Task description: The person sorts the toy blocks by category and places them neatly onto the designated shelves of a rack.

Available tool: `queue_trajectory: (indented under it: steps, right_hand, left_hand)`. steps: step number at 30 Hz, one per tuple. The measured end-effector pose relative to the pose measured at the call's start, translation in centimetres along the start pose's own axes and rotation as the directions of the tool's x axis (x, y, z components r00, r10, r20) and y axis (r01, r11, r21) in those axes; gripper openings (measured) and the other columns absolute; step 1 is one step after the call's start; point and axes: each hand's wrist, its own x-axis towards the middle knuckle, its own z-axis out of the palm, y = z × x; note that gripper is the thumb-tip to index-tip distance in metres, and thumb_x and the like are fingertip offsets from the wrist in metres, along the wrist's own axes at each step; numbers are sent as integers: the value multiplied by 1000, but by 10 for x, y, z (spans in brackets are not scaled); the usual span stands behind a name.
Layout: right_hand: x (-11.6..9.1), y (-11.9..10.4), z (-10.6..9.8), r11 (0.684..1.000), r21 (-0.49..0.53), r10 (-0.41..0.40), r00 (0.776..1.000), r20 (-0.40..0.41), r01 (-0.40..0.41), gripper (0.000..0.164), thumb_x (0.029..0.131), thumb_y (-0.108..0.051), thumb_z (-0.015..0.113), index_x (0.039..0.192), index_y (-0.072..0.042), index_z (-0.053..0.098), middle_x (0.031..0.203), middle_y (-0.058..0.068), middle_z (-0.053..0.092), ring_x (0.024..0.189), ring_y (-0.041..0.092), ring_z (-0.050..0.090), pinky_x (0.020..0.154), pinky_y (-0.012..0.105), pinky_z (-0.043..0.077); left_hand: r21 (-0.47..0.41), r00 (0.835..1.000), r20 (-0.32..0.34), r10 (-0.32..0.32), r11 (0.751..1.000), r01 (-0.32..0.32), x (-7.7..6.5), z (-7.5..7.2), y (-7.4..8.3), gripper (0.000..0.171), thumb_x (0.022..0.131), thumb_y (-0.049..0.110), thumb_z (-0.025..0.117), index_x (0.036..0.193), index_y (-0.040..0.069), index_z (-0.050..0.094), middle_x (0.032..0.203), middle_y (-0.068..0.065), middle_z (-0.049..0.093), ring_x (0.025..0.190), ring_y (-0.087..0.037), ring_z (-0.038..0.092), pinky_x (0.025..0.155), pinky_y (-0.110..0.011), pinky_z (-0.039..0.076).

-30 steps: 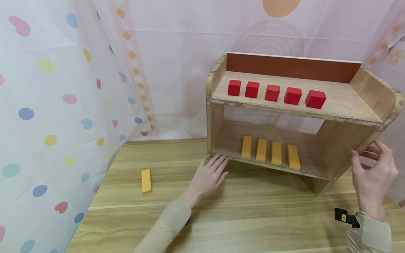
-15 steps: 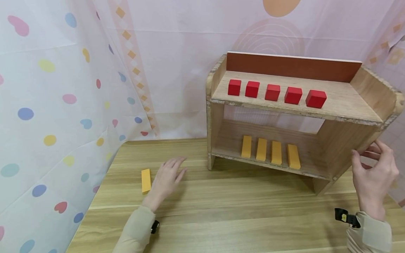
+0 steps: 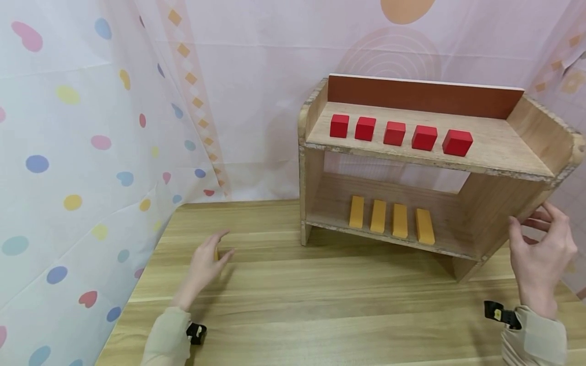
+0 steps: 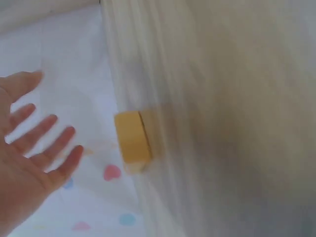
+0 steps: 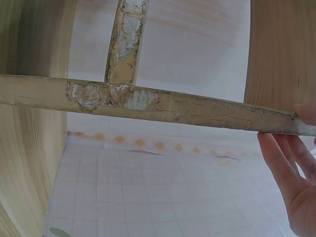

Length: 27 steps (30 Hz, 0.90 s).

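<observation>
My left hand [image 3: 203, 262] hovers with spread fingers over the table's left part, partly hiding a yellow block [image 3: 217, 253] in the head view. In the left wrist view the block [image 4: 132, 137] lies on the wood, with a gap between it and the fingers. At the far right, my right hand [image 3: 544, 249] holds the side panel of a small wooden shelf [image 3: 499, 213]. The right wrist view has the thumb on one face of the panel [image 5: 197, 111] and the fingers on the other.
Several red cubes [image 3: 395, 133] stand in a row on the upper board. Several yellow blocks [image 3: 378, 216] lie side by side on the lower board. Patterned cloth [image 3: 256, 101] hangs behind and to the left of the wooden table [image 3: 320, 305].
My left hand has let go of the shelf's lower left corner and moved left across the table to the lone yellow block. My right hand and the shelf have stayed put.
</observation>
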Motion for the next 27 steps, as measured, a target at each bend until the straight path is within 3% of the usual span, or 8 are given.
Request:
queue_trajectory:
  steps: [7,12,16,18,23,27]
  right_hand:
    - [0,-1,0,1000,-5,4,1000,0,-4,42,86,-6,65,127,-5,54,95,-40,33,82,-33,34,67,-11,24]
    - [0,-1,0,1000,-10,5,1000,3,-5,43,86,-6,65,127,-4,54,95,-40,33,81,-33,34,66,-11,24]
    - [0,0,0,1000,-10,12,1000,7,-12,43,86,-7,65,128,-5,54,96,-39,33,82,-33,34,66,-11,24]
    - [0,0,0,1000,-6,15,1000,6,-15,43,86,-8,65,128,-6,54,96,-40,33,81,-33,34,66,-11,24]
    - [0,0,0,1000,-3,14,1000,6,-14,43,86,-7,65,127,-5,54,97,-38,36,81,-33,34,66,-12,24]
    - [1,-1,-1,1000,2,20,1000,2,-20,43,85,-6,66,127,-5,55,95,-42,33,81,-32,35,66,-12,25]
  left_hand:
    - [-3,979,123,-161,987,163,-11,-13,-18,62,81,4,70,134,-9,42,133,-36,45,118,-53,47,98,-63,41]
    - [48,941,221,-255,967,250,-14,-19,-21,66,79,9,72,134,-11,41,129,-39,44,109,-51,51,87,-57,48]
    - [84,907,277,-317,949,305,-13,-21,-20,66,80,13,73,132,-13,41,129,-40,43,110,-53,48,87,-57,47]
    - [88,902,282,-327,945,315,-11,-23,-20,65,79,11,73,131,-14,43,125,-39,48,106,-50,53,86,-54,49]
    - [59,908,296,-295,955,291,-10,-26,-18,62,71,-4,66,129,-14,46,117,-39,56,91,-37,61,72,-41,54]
    - [69,906,316,-280,960,272,-10,-24,-18,62,73,-4,68,130,-13,45,123,-40,52,94,-37,60,75,-44,54]
